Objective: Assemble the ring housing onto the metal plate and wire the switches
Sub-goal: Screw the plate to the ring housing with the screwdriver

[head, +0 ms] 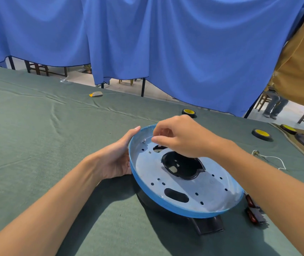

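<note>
Early stage: left hand (118,159) grips the metal plate (212,196) rim, right hand (180,139) pinches apparently a small fastener (159,145) beside one seated screw (144,140); switches (254,212), near right, lie unwired.

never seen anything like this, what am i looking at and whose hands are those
It is one picture from a camera worn on a person's head, looking down at their bare hands; no machine. The left hand grips the rim of a round metal plate with a blue edge. The right hand hovers over it, fingertips pinched near a stud; whether it holds anything is unclear. A black part shows through the plate's middle hole. On the green cloth lie red switches, a white cord and yellow-centred wheels.
</note>
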`<action>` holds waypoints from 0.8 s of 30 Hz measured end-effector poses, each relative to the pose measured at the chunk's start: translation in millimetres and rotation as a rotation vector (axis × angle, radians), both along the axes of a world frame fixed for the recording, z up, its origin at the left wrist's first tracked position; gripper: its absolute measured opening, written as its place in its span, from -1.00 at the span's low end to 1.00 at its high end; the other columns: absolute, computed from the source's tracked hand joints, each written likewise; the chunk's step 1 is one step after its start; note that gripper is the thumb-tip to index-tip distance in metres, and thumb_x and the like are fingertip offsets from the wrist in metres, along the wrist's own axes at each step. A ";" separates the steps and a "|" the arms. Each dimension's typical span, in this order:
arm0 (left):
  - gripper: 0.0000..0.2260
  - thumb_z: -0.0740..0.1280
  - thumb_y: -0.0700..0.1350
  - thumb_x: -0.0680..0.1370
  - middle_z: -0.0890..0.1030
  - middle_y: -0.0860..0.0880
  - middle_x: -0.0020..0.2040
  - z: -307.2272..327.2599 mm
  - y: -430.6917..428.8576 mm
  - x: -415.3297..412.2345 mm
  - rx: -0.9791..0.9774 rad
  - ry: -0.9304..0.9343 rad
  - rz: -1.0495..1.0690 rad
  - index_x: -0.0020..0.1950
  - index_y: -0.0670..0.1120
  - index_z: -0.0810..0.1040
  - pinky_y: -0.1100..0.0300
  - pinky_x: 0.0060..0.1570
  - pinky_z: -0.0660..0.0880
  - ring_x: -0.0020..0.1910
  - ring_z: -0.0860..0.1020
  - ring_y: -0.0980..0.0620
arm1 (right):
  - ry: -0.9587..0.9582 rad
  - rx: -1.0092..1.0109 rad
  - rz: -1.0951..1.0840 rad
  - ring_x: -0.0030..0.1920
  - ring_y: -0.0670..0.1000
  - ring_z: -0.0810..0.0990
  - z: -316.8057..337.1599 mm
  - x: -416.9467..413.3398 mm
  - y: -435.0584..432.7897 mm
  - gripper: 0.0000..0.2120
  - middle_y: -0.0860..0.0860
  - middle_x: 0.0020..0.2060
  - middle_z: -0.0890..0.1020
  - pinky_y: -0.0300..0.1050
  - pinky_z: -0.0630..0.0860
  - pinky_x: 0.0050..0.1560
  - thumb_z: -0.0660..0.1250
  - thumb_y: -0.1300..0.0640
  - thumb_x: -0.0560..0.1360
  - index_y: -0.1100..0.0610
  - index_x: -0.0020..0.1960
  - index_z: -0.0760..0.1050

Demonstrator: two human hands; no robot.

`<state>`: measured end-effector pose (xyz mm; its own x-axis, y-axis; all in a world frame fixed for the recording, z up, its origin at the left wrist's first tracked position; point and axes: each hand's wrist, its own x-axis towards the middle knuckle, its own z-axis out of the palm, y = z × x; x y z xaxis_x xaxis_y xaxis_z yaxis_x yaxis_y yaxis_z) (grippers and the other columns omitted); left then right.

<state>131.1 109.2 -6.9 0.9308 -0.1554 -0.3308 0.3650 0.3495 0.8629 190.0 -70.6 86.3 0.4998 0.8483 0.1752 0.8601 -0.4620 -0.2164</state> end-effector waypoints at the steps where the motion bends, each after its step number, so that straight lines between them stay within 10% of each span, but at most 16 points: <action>1: -0.42 0.26 0.36 0.49 0.64 -0.17 0.12 -0.6 0.5 0.7 0.007 0.002 0.004 0.11 -0.12 0.68 0.05 -0.06 0.60 -0.03 0.59 -0.10 | -0.027 -0.038 -0.003 -0.24 -0.13 0.47 -4.2 5.0 6.6 -0.80 -0.08 -0.23 0.59 -0.25 0.35 -0.19 0.31 0.00 0.57 0.09 0.04 0.61; 9: -0.41 0.33 0.34 0.44 0.49 -0.21 0.11 -3.3 2.5 0.1 0.026 0.017 0.050 0.14 -0.15 0.57 0.09 -0.06 0.52 0.07 0.37 -0.15 | -0.119 -0.169 0.048 -0.12 0.03 0.52 -20.7 15.5 36.7 -0.84 -0.02 -0.18 0.60 0.00 0.51 -0.06 0.27 0.15 0.57 0.08 0.03 0.64; 14: -0.44 0.34 0.34 0.42 0.65 -0.16 -0.01 -3.3 4.2 1.1 0.012 0.026 0.042 0.04 -0.15 0.67 0.13 -0.24 0.61 -0.18 0.62 -0.08 | -0.116 -0.178 0.017 -0.11 0.09 0.55 -20.4 20.0 37.9 -0.83 0.03 -0.17 0.64 0.07 0.54 -0.04 0.27 0.12 0.56 0.05 -0.04 0.65; 24: -0.39 0.34 0.34 0.41 0.51 -0.19 0.11 -1.4 2.6 -1.3 0.014 0.037 0.058 0.17 -0.16 0.59 0.10 -0.10 0.55 0.06 0.38 -0.14 | -0.101 -0.183 0.029 -0.18 0.12 0.55 -18.3 16.7 40.2 -0.80 0.04 -0.25 0.59 0.09 0.56 -0.09 0.26 0.20 0.54 0.04 -0.10 0.65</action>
<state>129.8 111.8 -8.3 0.9250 -0.0971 -0.3673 0.3767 0.3587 0.8541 206.7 -30.4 68.1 0.4623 0.8844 0.0645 0.8867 -0.4604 -0.0431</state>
